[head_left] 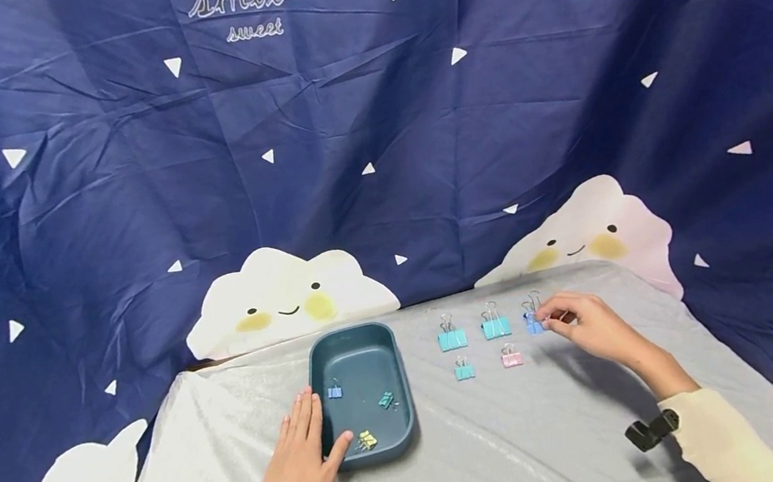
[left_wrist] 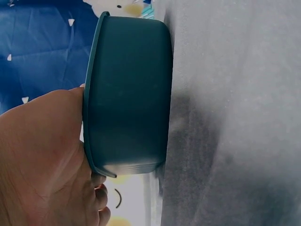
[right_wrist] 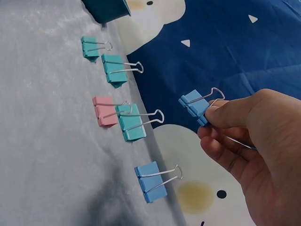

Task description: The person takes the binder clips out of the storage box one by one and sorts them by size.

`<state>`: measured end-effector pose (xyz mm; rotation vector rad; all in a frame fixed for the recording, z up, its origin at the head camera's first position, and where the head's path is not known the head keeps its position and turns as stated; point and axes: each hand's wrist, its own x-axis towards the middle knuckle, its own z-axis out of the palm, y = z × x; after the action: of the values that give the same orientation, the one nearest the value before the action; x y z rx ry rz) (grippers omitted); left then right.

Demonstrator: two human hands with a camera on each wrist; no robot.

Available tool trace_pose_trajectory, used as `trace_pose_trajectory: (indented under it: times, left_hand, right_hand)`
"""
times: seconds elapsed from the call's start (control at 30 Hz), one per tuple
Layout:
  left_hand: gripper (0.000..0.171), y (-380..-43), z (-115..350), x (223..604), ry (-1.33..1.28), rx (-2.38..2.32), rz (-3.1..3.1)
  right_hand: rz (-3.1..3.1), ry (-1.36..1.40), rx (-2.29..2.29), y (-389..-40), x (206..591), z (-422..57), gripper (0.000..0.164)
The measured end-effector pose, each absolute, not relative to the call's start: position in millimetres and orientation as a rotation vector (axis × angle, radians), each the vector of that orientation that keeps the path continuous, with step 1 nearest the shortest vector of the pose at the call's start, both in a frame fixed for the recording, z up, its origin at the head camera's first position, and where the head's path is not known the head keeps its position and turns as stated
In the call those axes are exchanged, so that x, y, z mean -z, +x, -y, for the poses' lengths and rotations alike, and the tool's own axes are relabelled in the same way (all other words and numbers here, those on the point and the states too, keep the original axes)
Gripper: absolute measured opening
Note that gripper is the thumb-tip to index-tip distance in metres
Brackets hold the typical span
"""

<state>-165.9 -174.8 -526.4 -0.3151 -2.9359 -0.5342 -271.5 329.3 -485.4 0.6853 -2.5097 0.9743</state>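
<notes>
My right hand [head_left: 589, 324] pinches a small blue binder clip [right_wrist: 194, 104] between thumb and fingers, its wire handle pointing back toward the hand. In the right wrist view, a larger blue binder clip [right_wrist: 151, 181] lies on the cloth below it. Beside that lie two large teal clips [head_left: 452, 339] [head_left: 496, 327], a small teal clip [head_left: 464, 372] and a pink one [head_left: 512, 358]. My left hand [head_left: 298, 457] rests against the dark teal tray [head_left: 407, 389], fingers extended along its left rim and thumb over the near edge.
Inside the tray are a small blue clip [head_left: 334, 392], a dark teal clip [head_left: 385, 399] and a yellow clip [head_left: 367, 439]. Light grey cloth [head_left: 497, 459] covers the table. Behind it hangs a navy curtain [head_left: 336, 114] with clouds and triangles.
</notes>
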Motion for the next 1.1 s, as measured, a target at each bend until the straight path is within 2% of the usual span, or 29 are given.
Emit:
trace_pose_trajectory:
  times: [1.1]
  left_hand:
    - [0.088,-167,176,526,-0.300,0.557,2.965]
  right_hand:
    - [2.665,0.521,-0.967,-285,533,-362,0.015]
